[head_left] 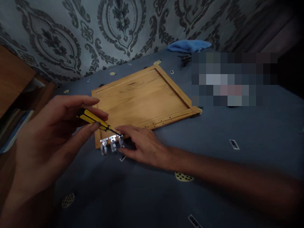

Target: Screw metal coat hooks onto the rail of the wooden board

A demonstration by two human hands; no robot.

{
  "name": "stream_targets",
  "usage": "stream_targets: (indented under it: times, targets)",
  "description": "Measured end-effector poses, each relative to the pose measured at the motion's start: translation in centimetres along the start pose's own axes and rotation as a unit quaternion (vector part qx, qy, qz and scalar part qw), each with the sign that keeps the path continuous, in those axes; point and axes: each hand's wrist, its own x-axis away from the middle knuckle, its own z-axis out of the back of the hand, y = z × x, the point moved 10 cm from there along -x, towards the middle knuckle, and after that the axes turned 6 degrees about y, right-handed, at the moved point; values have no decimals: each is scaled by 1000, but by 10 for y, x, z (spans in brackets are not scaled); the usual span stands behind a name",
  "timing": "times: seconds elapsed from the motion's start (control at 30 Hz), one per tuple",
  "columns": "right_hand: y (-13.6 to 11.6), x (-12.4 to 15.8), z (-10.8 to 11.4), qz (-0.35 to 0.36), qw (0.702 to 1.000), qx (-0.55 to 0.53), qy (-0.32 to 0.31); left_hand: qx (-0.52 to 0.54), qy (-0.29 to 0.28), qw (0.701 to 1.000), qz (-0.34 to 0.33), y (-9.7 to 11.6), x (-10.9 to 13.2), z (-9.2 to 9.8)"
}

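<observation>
Left hand (47, 136), left of frame: thumb and fingers pinched on the handle of a yellow-and-black screwdriver (91, 118). Shaft points down-right, tip at the right end of a metal hook strip (109, 138); seating in a screw head too small to confirm.

Hook strip: three hooks, lies along the lower-left edge of a wooden panel (142, 98), left of frame centre, hooks hanging past the edge.

Right hand (149, 147), coming in from the right: index and thumb spread either side of the rightmost hook, fingertips right at it. Can't tell if they actually grip.

Panel lies flat, raised border around a recessed middle, small dark dots along the lower edge right of the right hand. Under it, blue-grey printed fabric (154, 202).

Blue cloth (188, 46) upper right, by the patterned wall (123, 19). Brown furniture (14, 79) upper left. Pixelated block at right, contents unreadable.
</observation>
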Motion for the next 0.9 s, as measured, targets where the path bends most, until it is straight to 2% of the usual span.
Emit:
stream_targets:
  times: [0.1,0.33,0.57,0.73,0.9]
  targets:
    - [0,0,-1,5,1000,2,0,6,30,999,-17,2,0,6]
    - [1,1,-1,-8,1000,2,-9,-27,-24,999,17,0,3,-7]
    - [1,1,-1,-14,1000,1,-11,-56,-36,998,20,-1,3,-8]
    - [0,0,0,-7,1000,2,-5,-117,-54,992,-21,2,3,-11]
    - [-1,0,1,-7,1000,1,-4,-181,-18,981,-63,10,3,-10]
